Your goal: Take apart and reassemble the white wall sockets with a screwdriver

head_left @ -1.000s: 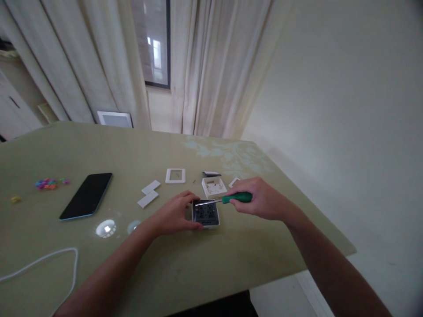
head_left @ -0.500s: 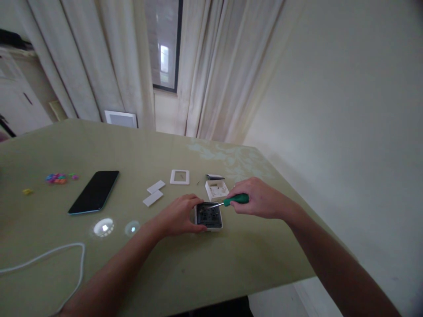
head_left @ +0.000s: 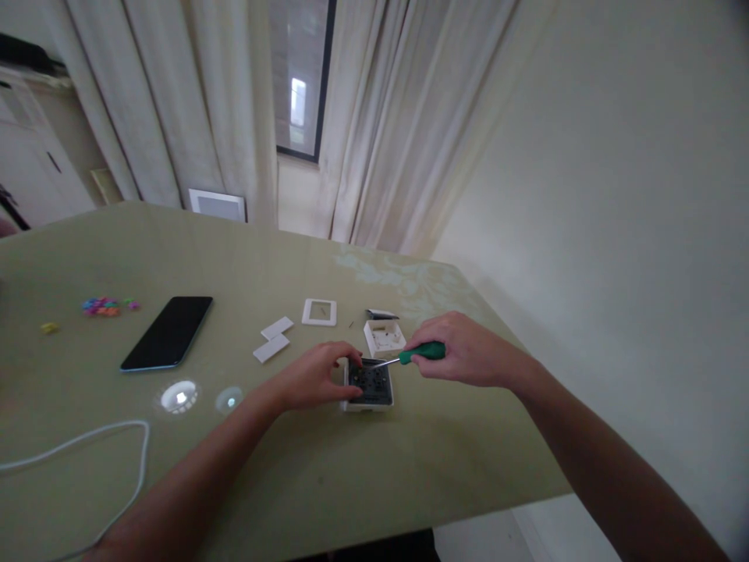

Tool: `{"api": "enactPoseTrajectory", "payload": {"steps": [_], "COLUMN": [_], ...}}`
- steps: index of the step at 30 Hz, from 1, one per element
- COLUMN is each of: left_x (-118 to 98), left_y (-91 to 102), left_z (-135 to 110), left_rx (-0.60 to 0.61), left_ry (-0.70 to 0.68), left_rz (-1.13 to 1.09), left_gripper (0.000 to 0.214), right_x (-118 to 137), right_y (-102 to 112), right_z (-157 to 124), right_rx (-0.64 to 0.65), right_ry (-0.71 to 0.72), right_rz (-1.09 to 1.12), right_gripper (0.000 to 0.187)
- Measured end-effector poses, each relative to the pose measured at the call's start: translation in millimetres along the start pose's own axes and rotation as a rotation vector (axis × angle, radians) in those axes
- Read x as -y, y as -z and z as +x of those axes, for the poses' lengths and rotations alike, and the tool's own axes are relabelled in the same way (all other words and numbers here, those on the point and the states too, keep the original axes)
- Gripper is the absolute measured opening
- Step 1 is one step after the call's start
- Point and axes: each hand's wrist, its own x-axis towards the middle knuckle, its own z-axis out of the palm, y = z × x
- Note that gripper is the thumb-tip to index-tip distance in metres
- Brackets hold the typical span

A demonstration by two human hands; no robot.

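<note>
A wall switch [head_left: 374,385] lies on the table, its black inner mechanism facing up inside a white rim. My left hand [head_left: 313,378] grips its left side, the thumb on the lower left of the black face and the fingers at the upper left. My right hand [head_left: 468,351] is closed around the green handle of a screwdriver [head_left: 426,353]. The screwdriver's metal shaft points left, with its tip at the upper part of the mechanism near my left fingers. Whether the tip sits in a screw is too small to tell.
Behind the switch are a white open box [head_left: 384,337], a dark-and-white piece [head_left: 381,314], a white square frame [head_left: 319,312] and two white plates [head_left: 272,348]. Farther left lie a black tablet [head_left: 168,333], small colourful pieces [head_left: 102,307] and a white cable [head_left: 143,460].
My left thumb has moved up from the switch's lower edge onto its black face, and the left fingers are more bent. The screwdriver remains at the upper part of the switch. The view has shifted slightly.
</note>
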Motion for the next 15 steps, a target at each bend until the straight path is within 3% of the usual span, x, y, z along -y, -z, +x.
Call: {"api": "enactPoseTrajectory", "payload": {"steps": [5,15], "left_x": [1,3], "left_y": [-2.3,-2.8], "left_z": [3,7], "left_rx": [-0.034,-0.044], "left_ry": [-0.075,-0.103], "left_rz": [-0.019,0.077], "left_gripper": [0.007,0.007], "right_x": [1,5], "right_y": [-3,4], "right_z": [2,11], "right_rx": [0.009,0.157], "right_ry": [0.004,-0.051], "right_rz": [0.031,-0.047], "right_gripper": [0.021,0.021]}}
